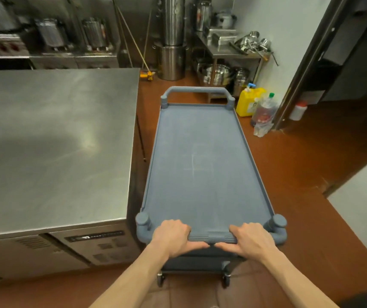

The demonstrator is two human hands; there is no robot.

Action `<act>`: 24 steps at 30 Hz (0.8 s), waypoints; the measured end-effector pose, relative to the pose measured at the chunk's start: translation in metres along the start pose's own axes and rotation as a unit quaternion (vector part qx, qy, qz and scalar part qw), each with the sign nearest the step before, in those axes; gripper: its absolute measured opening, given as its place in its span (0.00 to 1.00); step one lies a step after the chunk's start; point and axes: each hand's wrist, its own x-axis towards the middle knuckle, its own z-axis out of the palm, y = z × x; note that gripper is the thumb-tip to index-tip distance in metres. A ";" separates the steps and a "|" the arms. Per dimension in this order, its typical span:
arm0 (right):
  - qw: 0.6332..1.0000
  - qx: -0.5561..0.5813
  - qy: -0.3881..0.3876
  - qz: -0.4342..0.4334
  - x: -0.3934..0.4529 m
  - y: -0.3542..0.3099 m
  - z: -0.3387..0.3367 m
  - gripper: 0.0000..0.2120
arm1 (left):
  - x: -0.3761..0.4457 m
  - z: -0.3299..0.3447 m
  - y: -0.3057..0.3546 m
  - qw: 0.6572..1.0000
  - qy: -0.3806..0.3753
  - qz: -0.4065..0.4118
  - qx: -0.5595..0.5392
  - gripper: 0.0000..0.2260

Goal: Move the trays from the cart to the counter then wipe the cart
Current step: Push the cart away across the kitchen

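You are gripping the cart (204,161) handle (211,237) at six o'clock, left hand (172,237) and right hand (252,240) wrapped closed, arms outstretched.

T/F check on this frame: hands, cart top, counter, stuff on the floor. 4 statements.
1. Both the left hand and right hand grip the cart's near handle. True.
2. Trays sit on the cart's top shelf. False: no trays show on it.
3. The steel counter is to the cart's right. False: it is to the left.
4. A yellow jug stands on the floor by the cart's far right corner. True.
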 end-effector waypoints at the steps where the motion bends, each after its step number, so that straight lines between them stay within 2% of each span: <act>1: 1.000 0.000 0.002 -0.008 0.012 0.007 -0.001 0.39 | 0.009 -0.004 -0.002 1.000 0.002 -0.009 -0.002 0.40; 7: 0.998 0.001 0.001 -0.061 0.082 0.042 -0.008 0.36 | 0.056 -0.026 -0.012 0.997 0.002 -0.076 -0.004 0.38; 10: 0.997 -0.003 0.008 -0.080 0.109 0.055 -0.010 0.39 | 0.076 -0.030 -0.018 0.996 0.006 -0.093 0.002 0.39; 15: 0.994 -0.006 0.007 -0.105 0.141 0.064 -0.015 0.39 | 0.097 -0.036 -0.029 0.995 0.014 -0.097 0.007 0.46; 19: 0.993 -0.004 -0.003 -0.118 0.156 0.061 -0.019 0.39 | 0.106 -0.034 -0.041 0.994 0.007 -0.105 0.010 0.44; 24: 0.993 0.003 -0.002 -0.122 0.165 0.058 -0.019 0.43 | 0.109 -0.032 -0.052 0.994 0.014 -0.108 0.009 0.47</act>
